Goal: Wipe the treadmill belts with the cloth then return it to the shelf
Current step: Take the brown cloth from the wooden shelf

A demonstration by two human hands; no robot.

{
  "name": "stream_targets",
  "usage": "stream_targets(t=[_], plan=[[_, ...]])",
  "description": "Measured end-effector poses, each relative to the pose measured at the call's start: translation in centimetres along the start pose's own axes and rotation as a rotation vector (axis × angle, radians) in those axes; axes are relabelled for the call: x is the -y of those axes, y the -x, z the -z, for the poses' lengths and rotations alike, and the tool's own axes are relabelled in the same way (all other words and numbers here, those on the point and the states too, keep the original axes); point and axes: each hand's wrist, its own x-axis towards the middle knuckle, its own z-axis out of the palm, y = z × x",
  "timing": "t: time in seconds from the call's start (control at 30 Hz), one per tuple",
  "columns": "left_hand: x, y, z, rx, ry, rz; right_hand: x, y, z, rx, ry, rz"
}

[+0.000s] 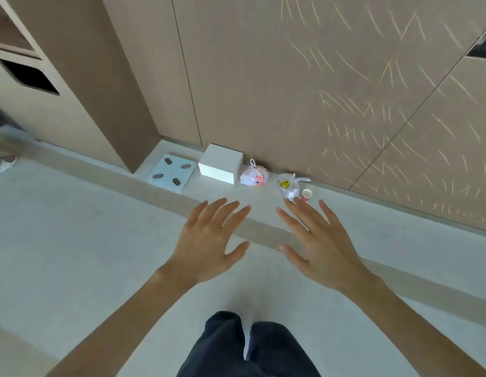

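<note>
Holding nothing, your left hand (pixel 209 240) and right hand (pixel 320 240) both hover palm-down over the floor (pixel 73 240), fingers straight and spread. The cloth is not in view, and neither is the treadmill, so the wipe looks unstarted. The open-fronted shelf unit (pixel 27 77) at far left may be where the cloth sits; its compartments look dark and I cannot tell what is in them.

Risks:
- Small clutter lines the base of the wall panels (pixel 318 91) just beyond your fingertips: a bathroom scale (pixel 172 172), a white box (pixel 220 165), a pink bag (pixel 254 175), a smiley bag (pixel 288 186) and a paper cup (pixel 307 195). The cup is nearest your right fingers, so a forward sweep would likely tip it.
- A darker floor band (pixel 263 229) runs under both hands. I cannot tell whether it is a raised step or flush; treat it as a trip edge when you walk.
- A shoe (pixel 2 165) shows at the far left edge, so someone may be standing on the way to the shelf unit.

Room: the near floor is wide on both sides of your legs (pixel 250 346). Far side is closed off by the wall — turn left or back away rather than reach ahead.
</note>
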Motion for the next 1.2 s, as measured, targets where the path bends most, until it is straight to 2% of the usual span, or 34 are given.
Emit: stream_targets(t=[0.13, 0.3, 0.6, 0.8, 1.2], plan=[[-0.3, 1.5, -0.4, 0.006, -0.018, 0.04, -0.5, 0.1, -0.1, 0.0, -0.002, 0.06], [-0.6, 3.5, 0.4, -0.063, 0.017, 0.118, -0.1, -0.4, 0.3, -0.055, -0.066, 0.134], [3.5, 7.3, 2.0, -0.046, 0.005, 0.237, 5.6, -3.9, -0.3, -0.024, -0.092, 0.243], [9.6, 10.5, 2.5, -0.026, 0.016, 0.24, 12.6, -7.1, -2.3, 0.04, -0.102, 0.237], [27.7, 17.1, 6.2, 0.002, 0.014, 0.15, 29.0, -16.0, -4.2, -0.009, -0.07, 0.195]])
